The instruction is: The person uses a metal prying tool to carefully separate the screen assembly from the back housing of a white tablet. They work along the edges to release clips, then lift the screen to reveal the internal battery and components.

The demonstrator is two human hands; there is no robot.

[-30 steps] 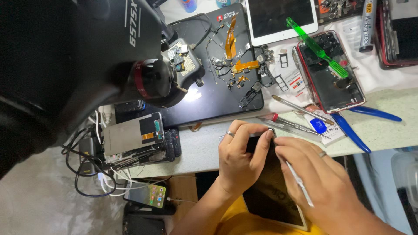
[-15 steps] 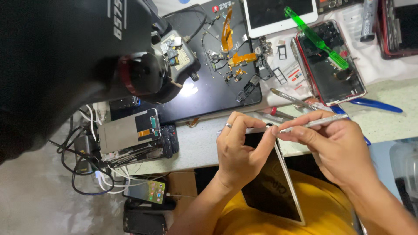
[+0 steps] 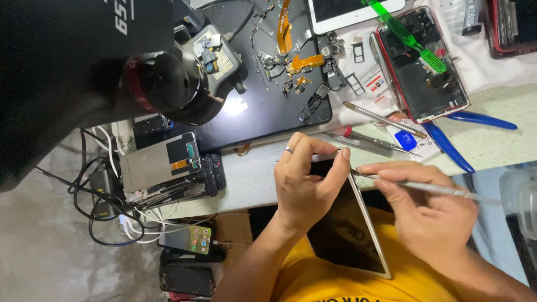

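My left hand (image 3: 305, 182), a ring on one finger, grips the top edge of a tablet (image 3: 349, 235) with a dark screen and white rim. The tablet leans from my lap against the bench edge. My right hand (image 3: 425, 210) holds a thin metal pry tool (image 3: 425, 187) like a pen. The tool's tip touches the tablet's upper right edge, close to my left fingertips.
A black mat (image 3: 268, 84) carries orange flex cables and small parts. An open phone (image 3: 422, 67) with a green toothbrush (image 3: 408, 36) across it lies at right, beside blue-handled pliers (image 3: 464, 134) and tweezers (image 3: 380, 118). A microscope head (image 3: 168, 84) looms at left over stacked phone parts (image 3: 168, 168).
The view has dropped and shifted. My right hand moved the tool from over the tablet's face to its top edge, and the tablet now leans more upright.
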